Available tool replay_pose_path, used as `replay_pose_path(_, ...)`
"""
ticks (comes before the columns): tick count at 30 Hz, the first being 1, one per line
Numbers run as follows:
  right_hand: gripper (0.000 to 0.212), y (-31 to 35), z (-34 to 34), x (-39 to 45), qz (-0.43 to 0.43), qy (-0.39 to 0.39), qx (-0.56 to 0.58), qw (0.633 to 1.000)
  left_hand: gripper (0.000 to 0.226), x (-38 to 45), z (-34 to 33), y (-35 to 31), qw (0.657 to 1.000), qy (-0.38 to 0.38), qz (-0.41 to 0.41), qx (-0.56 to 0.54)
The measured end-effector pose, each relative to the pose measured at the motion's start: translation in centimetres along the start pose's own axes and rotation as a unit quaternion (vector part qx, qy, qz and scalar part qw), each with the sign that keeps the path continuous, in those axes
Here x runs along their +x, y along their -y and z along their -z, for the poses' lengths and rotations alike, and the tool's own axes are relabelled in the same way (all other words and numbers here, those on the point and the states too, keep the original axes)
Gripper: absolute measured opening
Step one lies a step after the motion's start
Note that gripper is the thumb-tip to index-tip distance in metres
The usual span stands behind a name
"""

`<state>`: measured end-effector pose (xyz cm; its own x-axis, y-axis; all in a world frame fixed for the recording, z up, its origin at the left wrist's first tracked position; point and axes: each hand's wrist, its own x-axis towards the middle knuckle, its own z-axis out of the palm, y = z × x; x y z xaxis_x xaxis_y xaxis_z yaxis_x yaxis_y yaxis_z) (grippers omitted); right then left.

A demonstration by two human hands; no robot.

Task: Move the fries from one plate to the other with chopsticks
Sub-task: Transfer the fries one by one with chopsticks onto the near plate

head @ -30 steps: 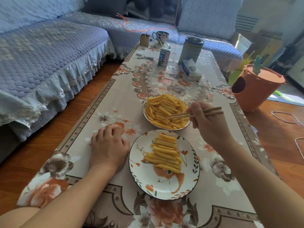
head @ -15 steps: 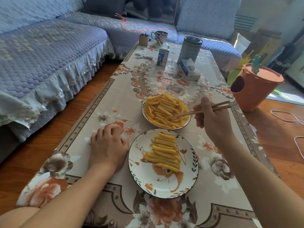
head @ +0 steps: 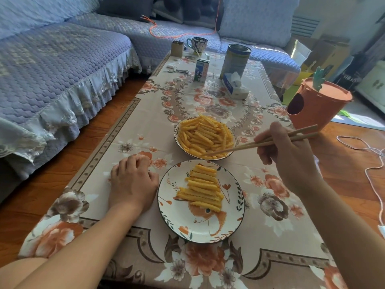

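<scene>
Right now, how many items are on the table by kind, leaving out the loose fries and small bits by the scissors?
Plates: 2, far fry-heaped plate, near fish-patterned plate
Wooden chopsticks: 1 pair
Patterned mug: 1
Metal tin: 1
Milk carton: 1
Tissue pack: 1
Brown box: 1
Scissors: 1
Total: 9

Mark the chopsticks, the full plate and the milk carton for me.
chopsticks (head: 245, 147): head view, on the shafts between hand and tips.
full plate (head: 176, 132): head view, on its left rim.
milk carton (head: 201, 70): head view, on its front face.
</scene>
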<state>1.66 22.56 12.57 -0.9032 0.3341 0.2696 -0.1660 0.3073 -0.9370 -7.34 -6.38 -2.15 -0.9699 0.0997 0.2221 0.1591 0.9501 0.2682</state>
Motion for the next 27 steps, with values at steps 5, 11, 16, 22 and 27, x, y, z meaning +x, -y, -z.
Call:
replay_pose_path(5,0.042,0.4,1.9,-4.5,0.008,0.098,-0.045,0.994,0.035,-0.1,0.0,-0.2,1.000,0.001,0.002,-0.005)
replay_pose_path(11,0.032,0.4,2.4,-5.7,0.045,0.126,-0.098,0.986,0.035,-0.1,0.1,-0.2,1.000,0.011,0.009,-0.002)
replay_pose_path(16,0.023,-0.3,2.9,-5.9,0.035,0.104,-0.077,0.991,0.035,-0.1,0.2,-0.3,1.000,0.007,0.009,-0.003)
replay_pose_path(22,0.031,-1.0,4.2,-5.2,0.020,0.024,-0.024,0.999,0.041,-0.1,0.0,-0.2,1.000,0.001,0.005,-0.005)
replay_pose_path(27,0.026,-0.4,3.8,-5.4,0.021,0.087,-0.033,0.995,0.041,-0.1,0.2,-0.3,1.000,0.005,0.005,-0.009)
